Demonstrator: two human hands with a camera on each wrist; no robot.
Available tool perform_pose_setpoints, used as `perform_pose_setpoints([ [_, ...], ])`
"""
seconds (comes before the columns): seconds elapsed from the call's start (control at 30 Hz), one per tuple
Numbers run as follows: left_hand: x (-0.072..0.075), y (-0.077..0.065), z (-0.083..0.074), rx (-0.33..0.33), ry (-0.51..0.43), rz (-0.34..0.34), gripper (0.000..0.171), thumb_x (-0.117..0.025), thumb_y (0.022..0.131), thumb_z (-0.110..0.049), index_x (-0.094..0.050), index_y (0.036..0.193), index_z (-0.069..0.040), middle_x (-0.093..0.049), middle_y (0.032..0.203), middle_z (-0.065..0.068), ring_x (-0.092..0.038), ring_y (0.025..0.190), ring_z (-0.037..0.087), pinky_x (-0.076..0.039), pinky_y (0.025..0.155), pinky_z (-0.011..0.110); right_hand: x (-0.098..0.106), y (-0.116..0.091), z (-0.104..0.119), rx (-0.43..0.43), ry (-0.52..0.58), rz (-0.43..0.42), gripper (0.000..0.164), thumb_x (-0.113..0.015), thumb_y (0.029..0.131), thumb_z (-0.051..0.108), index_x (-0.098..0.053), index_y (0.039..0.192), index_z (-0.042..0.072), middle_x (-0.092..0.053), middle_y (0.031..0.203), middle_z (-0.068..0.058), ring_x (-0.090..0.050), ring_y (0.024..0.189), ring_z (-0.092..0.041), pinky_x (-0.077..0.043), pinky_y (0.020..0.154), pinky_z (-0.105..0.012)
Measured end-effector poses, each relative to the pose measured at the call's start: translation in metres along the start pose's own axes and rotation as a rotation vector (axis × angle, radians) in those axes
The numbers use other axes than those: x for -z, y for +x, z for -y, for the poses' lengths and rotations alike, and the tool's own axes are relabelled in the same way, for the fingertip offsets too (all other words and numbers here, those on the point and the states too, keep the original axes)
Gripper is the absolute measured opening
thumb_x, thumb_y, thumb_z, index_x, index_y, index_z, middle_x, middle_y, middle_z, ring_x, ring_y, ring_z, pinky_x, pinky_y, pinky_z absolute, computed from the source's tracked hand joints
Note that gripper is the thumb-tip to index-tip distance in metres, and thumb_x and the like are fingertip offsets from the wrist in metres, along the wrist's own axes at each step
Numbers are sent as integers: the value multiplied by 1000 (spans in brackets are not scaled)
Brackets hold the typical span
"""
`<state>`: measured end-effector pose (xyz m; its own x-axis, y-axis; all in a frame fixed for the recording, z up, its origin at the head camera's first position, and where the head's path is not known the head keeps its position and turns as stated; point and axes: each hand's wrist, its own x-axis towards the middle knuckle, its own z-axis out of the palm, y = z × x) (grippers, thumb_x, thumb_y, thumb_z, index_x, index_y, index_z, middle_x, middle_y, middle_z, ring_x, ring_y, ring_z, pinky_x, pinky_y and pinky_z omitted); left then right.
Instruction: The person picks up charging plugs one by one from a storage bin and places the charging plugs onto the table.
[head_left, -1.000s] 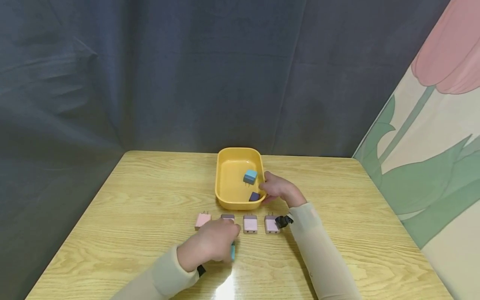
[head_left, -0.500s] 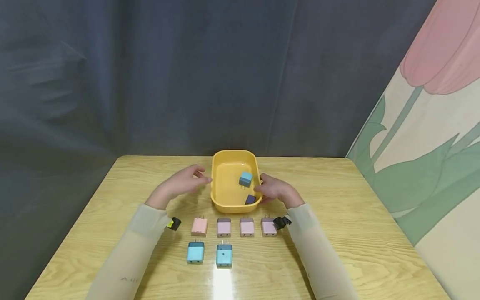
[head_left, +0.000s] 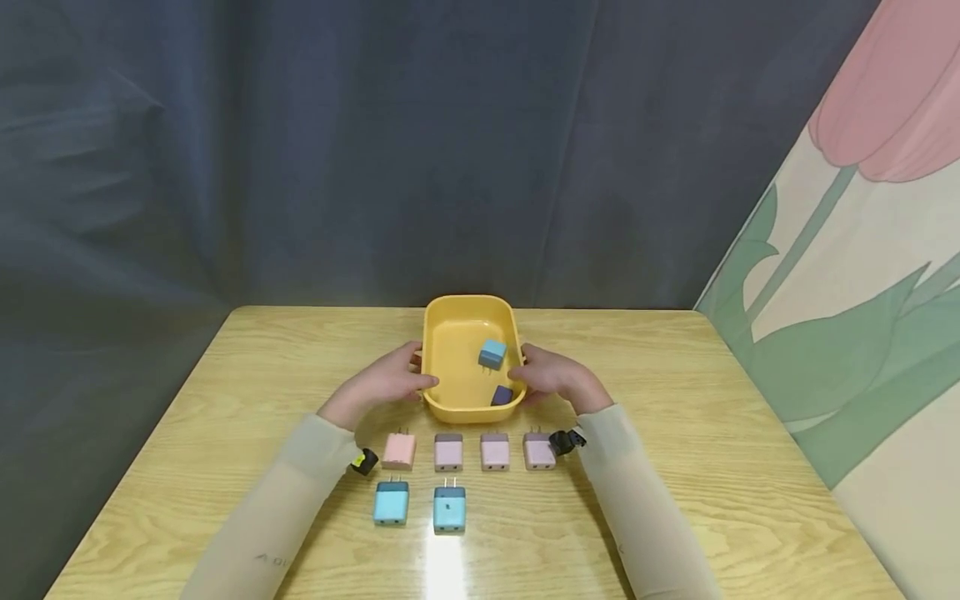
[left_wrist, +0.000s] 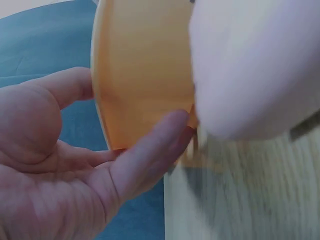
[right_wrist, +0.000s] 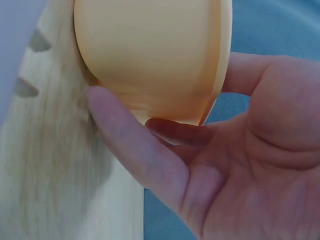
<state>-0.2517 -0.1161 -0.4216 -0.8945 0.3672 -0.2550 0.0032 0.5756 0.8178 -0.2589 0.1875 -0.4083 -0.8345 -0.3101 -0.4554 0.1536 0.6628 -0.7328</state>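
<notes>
A yellow plastic bin (head_left: 454,354) stands toward the back of the table. My left hand (head_left: 378,385) grips its left side, thumb over the rim and fingers on the outer wall. On the opposite side my right hand (head_left: 557,379) holds the rim the same way; both wrist views show fingers against the outer wall. Inside the bin lie a blue plug-in charger (head_left: 492,354) with its prongs showing and a dark blue one (head_left: 502,395), partly hidden by the front wall.
In front of the bin lie a pink charger (head_left: 399,451) and several lilac chargers (head_left: 448,453) in a row. Two light-blue chargers (head_left: 392,503) form a nearer row. A dark curtain (head_left: 405,167) hangs behind the wooden table (head_left: 712,467).
My left hand has left the light-blue charger in the front row, moved up to the bin's left side and taken hold of its rim. My right hand has stayed on the bin.
</notes>
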Motion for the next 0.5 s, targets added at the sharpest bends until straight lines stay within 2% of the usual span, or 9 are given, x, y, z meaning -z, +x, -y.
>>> perform_pose_setpoints([
  [0.13, -3, 2, 0, -4, -47, -3, 75, -70, 103, -16, -34, 166, -1, -51, 159, 27, -72, 122, 32, -66, 98, 39, -1, 0, 2, 2, 6, 18, 59, -53, 110, 24, -35, 162, 0, -58, 143, -21, -67, 123, -29, -63, 107, -47],
  [0.37, -4, -1, -5, -7, -57, -7, 73, -67, 100, -11, -37, 165, 0, -51, 162, 27, -72, 124, 32, -66, 98, 39, -2, -3, 3, 15, 8, 34, 60, -52, 110, 24, -35, 162, -1, -58, 141, -20, -67, 122, -28, -62, 108, -48],
  [0.5, -5, -3, -6, -19, -44, -7, 72, -66, 98, -10, -38, 164, 2, -53, 161, 27, -71, 121, 30, -65, 98, 38, -1, -4, 3, 32, 23, 44, 59, -50, 111, 24, -36, 160, -4, -58, 146, -23, -66, 130, -32, -61, 109, -50],
])
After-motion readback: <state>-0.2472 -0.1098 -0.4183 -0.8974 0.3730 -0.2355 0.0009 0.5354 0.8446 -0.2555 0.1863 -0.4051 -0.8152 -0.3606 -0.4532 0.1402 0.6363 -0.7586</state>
